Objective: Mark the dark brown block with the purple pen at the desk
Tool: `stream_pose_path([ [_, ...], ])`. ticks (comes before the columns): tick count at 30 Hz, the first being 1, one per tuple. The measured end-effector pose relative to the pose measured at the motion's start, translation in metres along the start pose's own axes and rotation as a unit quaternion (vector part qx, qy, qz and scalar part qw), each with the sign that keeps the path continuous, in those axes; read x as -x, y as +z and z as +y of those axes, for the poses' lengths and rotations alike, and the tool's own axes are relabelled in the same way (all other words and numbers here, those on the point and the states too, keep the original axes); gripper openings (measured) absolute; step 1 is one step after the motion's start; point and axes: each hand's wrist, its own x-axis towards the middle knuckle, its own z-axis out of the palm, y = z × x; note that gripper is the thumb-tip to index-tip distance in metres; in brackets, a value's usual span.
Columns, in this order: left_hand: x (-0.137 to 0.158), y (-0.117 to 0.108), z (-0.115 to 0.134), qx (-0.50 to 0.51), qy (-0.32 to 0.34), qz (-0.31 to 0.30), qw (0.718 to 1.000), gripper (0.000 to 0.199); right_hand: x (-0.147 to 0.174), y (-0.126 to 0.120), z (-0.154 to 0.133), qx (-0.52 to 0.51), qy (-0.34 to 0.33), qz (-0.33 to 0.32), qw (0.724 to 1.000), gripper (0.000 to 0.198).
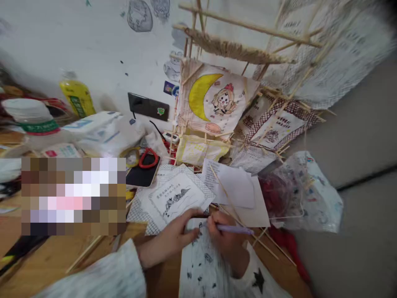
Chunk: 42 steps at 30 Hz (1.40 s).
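My right hand point(228, 238) is closed around a slim light-purple pen point(237, 229), its tip hidden by the fingers near the top of a paper sheet point(195, 258). That white sheet carries small dark drawings and runs down toward me. My left hand point(176, 236) is at the sheet's upper left, thumb over the paper and fingers curled at its top edge. Just beyond my hands, a white print with a dark drawing and lettering point(176, 196) rests on grid-patterned paper. Beside it, folded white papers point(229, 186) overlap a plain sheet, with thin wooden sticks across them.
A wooden-stick frame point(229, 45) with decorated panels, one showing a yellow moon point(198, 99), rises against the wall. Red-handled scissors point(148, 158) lie on a dark phone-like slab point(141, 177). Left are a yellow bottle point(77, 97) and white-lidded jar point(29, 111); right, clear plastic packaging point(313, 194).
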Motion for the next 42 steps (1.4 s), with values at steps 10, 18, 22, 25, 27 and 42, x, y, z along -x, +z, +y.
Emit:
stream_pose_path([
  [10, -0.0024, 0.0020, 0.0061, 0.010, 0.008, 0.007, 1.000, 0.038, -0.0024, -0.0030, 0.0029, -0.061, 0.004, 0.005, 0.998, 0.032],
  [18, -0.0028, 0.0020, 0.0060, 0.010, 0.003, 0.007, 1.000, 0.038, -0.0034, -0.0032, -0.0002, -0.097, 0.009, 0.001, 0.995, 0.031],
  [22, -0.0017, 0.0023, 0.0061, 0.011, 0.007, 0.005, 1.000, 0.037, -0.0028, -0.0044, 0.0006, -0.093, 0.011, 0.009, 0.996, 0.033],
  [25, -0.0013, 0.0020, 0.0075, 0.014, 0.013, 0.004, 1.000, 0.037, -0.0017, -0.0063, 0.0007, -0.080, 0.002, 0.013, 0.997, 0.031],
  [27, -0.0014, 0.0016, 0.0086, 0.016, 0.014, 0.000, 1.000, 0.036, -0.0010, -0.0071, 0.0004, -0.066, -0.011, 0.008, 0.998, 0.030],
  [42, -0.0011, 0.0027, 0.0059, 0.008, 0.007, 0.003, 1.000, 0.036, -0.0026, -0.0063, -0.0003, -0.041, -0.013, 0.007, 0.999, 0.030],
])
